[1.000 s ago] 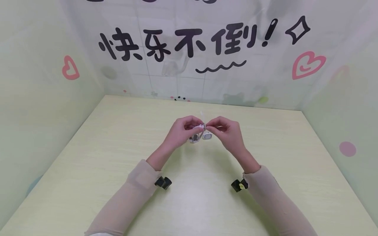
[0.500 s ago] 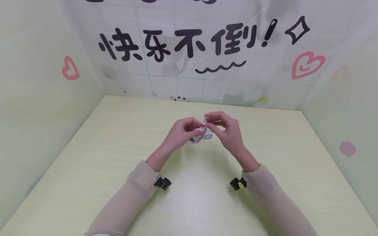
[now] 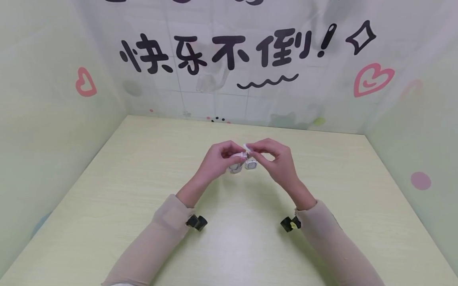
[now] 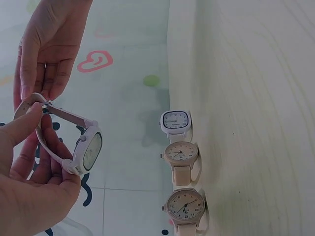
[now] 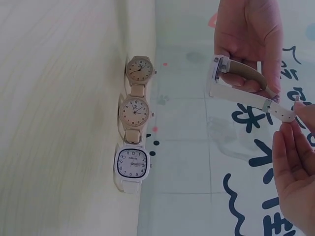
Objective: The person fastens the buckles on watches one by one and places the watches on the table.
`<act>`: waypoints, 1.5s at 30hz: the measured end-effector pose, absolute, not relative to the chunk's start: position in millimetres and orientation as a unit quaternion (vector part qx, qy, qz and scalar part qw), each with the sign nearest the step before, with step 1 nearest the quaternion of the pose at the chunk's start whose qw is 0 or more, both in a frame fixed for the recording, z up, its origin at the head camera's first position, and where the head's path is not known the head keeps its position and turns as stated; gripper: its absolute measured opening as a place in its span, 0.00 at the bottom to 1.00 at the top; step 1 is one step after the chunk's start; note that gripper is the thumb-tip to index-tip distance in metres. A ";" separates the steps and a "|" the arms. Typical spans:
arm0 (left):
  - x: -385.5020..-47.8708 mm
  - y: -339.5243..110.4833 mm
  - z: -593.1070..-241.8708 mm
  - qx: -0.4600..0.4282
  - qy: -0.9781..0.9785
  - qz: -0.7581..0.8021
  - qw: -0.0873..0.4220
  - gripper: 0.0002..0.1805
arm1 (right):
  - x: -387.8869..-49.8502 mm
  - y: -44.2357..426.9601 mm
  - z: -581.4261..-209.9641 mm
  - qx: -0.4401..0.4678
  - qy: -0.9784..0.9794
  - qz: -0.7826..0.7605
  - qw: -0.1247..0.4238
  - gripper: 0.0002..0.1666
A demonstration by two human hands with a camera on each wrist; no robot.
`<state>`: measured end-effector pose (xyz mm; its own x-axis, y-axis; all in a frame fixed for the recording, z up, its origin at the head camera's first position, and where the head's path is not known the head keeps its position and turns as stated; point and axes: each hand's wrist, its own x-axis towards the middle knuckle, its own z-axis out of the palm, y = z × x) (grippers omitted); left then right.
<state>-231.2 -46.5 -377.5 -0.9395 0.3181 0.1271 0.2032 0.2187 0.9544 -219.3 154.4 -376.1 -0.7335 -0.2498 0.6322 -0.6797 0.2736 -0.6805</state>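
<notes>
Between my two hands hangs a white wristwatch [image 4: 89, 150], its strap closed into a loop through the buckle. My left hand [image 3: 217, 161] grips the strap near the buckle, and the watch case [image 3: 235, 167] dangles below those fingers. With thumb and fingertips my right hand [image 3: 277, 161] pinches the free end of the strap [image 5: 281, 112], which has punched holes. Behind the hands, a white square-faced watch [image 3: 251, 165] stands on the table. Beside it, a beige round-faced watch [image 5: 134, 111] and another beige watch [image 5: 140, 70] show in the wrist views; the hands hide them in the head view.
The pale wooden table [image 3: 229, 238] spreads around the hands, bounded by printed white sheeting [image 3: 161, 103] at the back and sides. Small black cameras [image 3: 196, 222] sit on both sleeve cuffs.
My right hand rose slightly with the strap end, then came back down towards the left hand. The left hand stays nearly in place, while the watch case has turned a little.
</notes>
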 end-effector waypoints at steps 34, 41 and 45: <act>-233.2 -46.5 -379.5 0.147 0.786 0.599 0.045 0.11 | -221.5 159.0 -378.4 0.305 -0.825 0.432 0.198 0.09; -232.1 -44.8 -379.5 0.153 0.788 0.595 0.039 0.10 | -221.3 158.7 -377.6 0.306 -0.829 0.426 0.193 0.06; -231.9 -44.1 -379.4 0.159 0.794 0.586 0.037 0.10 | -221.2 157.7 -377.2 0.308 -0.829 0.425 0.193 0.06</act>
